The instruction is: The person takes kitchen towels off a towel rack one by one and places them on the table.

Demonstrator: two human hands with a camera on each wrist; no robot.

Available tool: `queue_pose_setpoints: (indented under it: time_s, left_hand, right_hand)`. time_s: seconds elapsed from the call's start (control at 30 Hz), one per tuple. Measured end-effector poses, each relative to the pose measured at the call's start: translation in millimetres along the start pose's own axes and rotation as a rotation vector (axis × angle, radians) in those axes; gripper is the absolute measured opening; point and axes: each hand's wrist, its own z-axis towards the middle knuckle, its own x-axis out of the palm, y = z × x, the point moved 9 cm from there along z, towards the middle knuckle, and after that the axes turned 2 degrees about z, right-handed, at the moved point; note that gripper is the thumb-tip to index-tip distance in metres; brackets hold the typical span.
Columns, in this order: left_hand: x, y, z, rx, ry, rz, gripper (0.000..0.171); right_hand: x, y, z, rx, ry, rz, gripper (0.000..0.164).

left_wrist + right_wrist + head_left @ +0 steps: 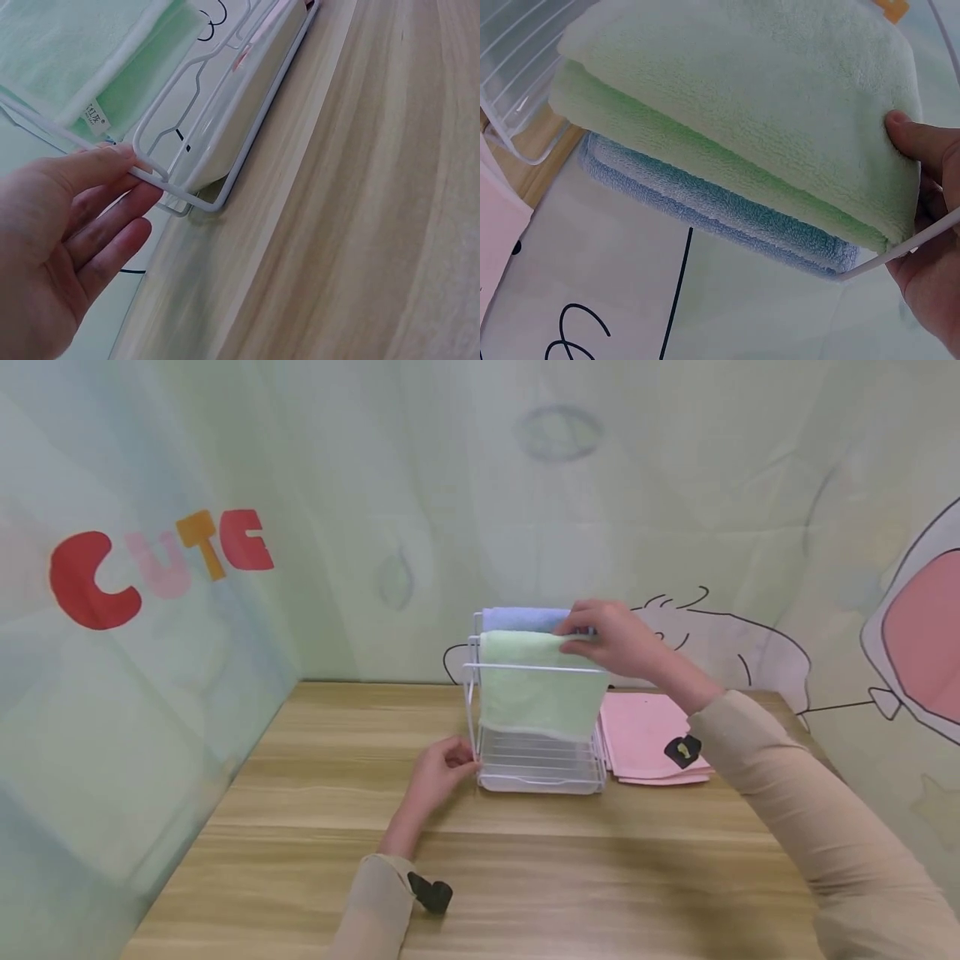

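Note:
A white wire rack point(534, 668) stands on the wooden table, with a pale green towel point(540, 702) hung over one of its bars. Behind that towel a blue towel point(517, 619) hangs over the rear bar. My left hand point(438, 772) holds the rack's lower left corner; in the left wrist view its thumb and fingers pinch the white wire. At the upper right, my right hand point(611, 635) grips the green towel's top edge, with the thumb on its near face. In the right wrist view this towel's two layers hang slightly apart.
A stack of folded pink towels point(648, 735) lies just right of the rack. Under the rack's wire floor sits a whitish tray point(540, 787). Printed curtains stand behind and to the left of the table point(330, 827).

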Motion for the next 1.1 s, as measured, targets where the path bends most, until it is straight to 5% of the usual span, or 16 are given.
queue_pose_setpoints:
  time_s: [0.33, 0.9, 1.1]
  left_hand:
    - [0.1, -2.7, 0.7, 0.016, -0.005, 0.005, 0.014]
    - [-0.4, -1.8, 1.3, 0.038, -0.005, 0.017, 0.013]
    - [-0.2, -0.9, -0.5, 0.044, -0.013, 0.000, 0.013]
  right_hand:
    - [-2, -3, 2, 0.040, 0.004, 0.026, 0.016]
    - [-15, 7, -3, -0.074, -0.176, -0.043, 0.009]
    - [-14, 7, -2, -0.056, -0.160, -0.023, 0.012]
